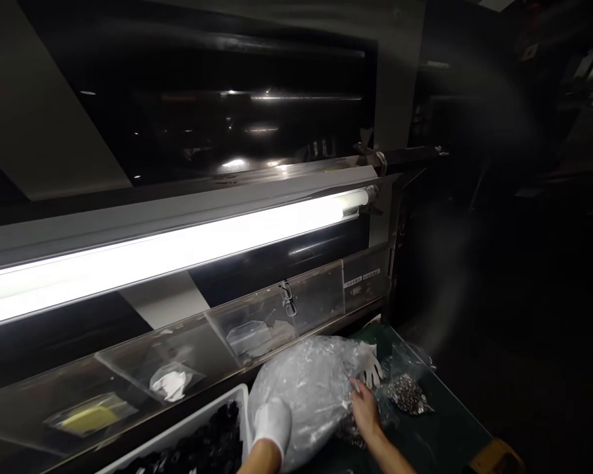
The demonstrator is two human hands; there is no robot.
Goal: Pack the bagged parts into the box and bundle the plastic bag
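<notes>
A large, full clear plastic bag (309,388) lies on the green bench top (454,428). My left hand (273,421), in a white glove, rests against the bag's near left side; its fingers do not show clearly. At the bag's right side my bare right hand (364,403) has its fingers closed on the plastic. A white glove (371,368) lies just beyond my right hand. To the right is a smaller clear bag of shiny metal parts (408,394). More small metal parts show under the large bag's right edge.
A white bin (246,401) of black parts stands at the lower left. Behind are clear compartments (321,296) with glasses (289,299), a white item (170,384) and a yellow packet (89,418). A lit tube lamp (178,253) hangs above. Something yellow (497,457) is at bottom right.
</notes>
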